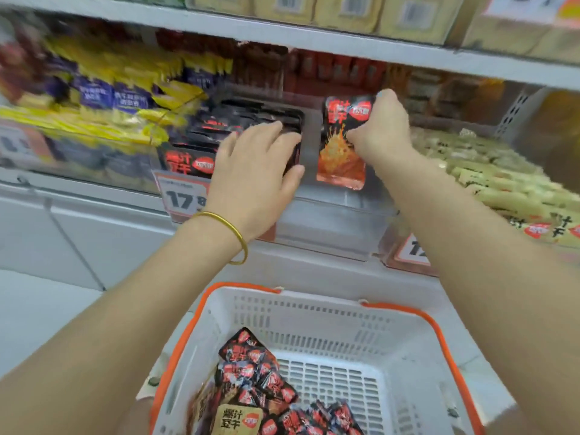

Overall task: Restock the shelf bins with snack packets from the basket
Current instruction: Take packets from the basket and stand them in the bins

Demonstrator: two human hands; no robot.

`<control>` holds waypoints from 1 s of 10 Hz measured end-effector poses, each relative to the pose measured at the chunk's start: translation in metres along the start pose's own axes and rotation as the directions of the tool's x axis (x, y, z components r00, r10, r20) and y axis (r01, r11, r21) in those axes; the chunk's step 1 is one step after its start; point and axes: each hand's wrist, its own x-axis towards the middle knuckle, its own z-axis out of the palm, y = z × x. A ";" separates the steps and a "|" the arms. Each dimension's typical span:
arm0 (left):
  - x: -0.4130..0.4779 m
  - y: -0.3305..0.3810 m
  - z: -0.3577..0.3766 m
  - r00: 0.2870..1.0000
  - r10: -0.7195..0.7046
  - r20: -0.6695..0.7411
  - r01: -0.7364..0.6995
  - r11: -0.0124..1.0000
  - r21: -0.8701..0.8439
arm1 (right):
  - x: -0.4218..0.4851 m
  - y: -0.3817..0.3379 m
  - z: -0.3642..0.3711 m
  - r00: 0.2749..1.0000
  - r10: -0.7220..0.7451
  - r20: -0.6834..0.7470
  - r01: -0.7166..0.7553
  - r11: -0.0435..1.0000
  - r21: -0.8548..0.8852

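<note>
Snack packet (342, 142), red, is hanging upright over the nearly bare middle bin (332, 211), pinched in the right hand (381, 127) grip, while the flat, released left hand (257, 164) is pressing the black packets (238, 127) leftward, seemingly making room.

Bright, even store light is falling from overhead, leaving hardly any shadow on the forearms. The left side is smearing badly: the yellow and purple packets (119, 89) are streaking with motion blur, and the upper shelf boxes (345, 11) are sitting soft and washed out. The red packet (343, 142) and both hands are showing slightly fuzzy edges. The white basket (314, 312) is looking crisper, its rim bowing outward with wide-angle distortion. The clear bin front (329, 221) is catching a pale glare.
</note>
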 end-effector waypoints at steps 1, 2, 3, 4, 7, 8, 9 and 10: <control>-0.005 -0.010 0.020 1.000 -0.010 0.002 0.010 0.999 0.052 | 0.029 0.014 0.045 0.985 0.140 0.104 -0.131 0.988 -0.088; -0.008 -0.020 0.028 0.999 0.036 -0.030 -0.032 0.992 0.119 | 0.056 0.026 0.077 0.974 0.191 0.124 -0.191 0.982 -0.006; -0.007 -0.024 0.032 0.998 0.047 -0.043 -0.041 0.991 0.129 | 0.066 0.022 0.093 0.968 0.208 0.139 -0.223 0.970 0.100; -0.003 -0.025 0.037 0.997 0.045 -0.056 -0.036 0.990 0.140 | 0.085 0.028 0.123 0.980 0.180 0.088 -0.186 0.980 0.063; 0.002 -0.021 0.042 0.996 0.007 -0.085 0.007 0.987 0.158 | 0.101 0.039 0.143 0.963 0.203 -0.178 -0.211 0.977 -0.027; 0.001 -0.021 0.043 0.994 0.011 -0.108 0.005 0.989 0.146 | 0.099 0.035 0.138 0.984 0.154 -0.088 -0.158 0.986 -0.043; 0.001 -0.020 0.043 0.995 0.014 -0.102 0.000 0.991 0.131 | 0.100 0.033 0.142 0.975 0.209 -0.075 -0.204 0.977 0.066; 0.003 -0.023 0.044 0.996 0.026 -0.091 -0.014 0.992 0.128 | 0.099 0.027 0.143 0.971 0.231 -0.063 -0.229 0.973 0.035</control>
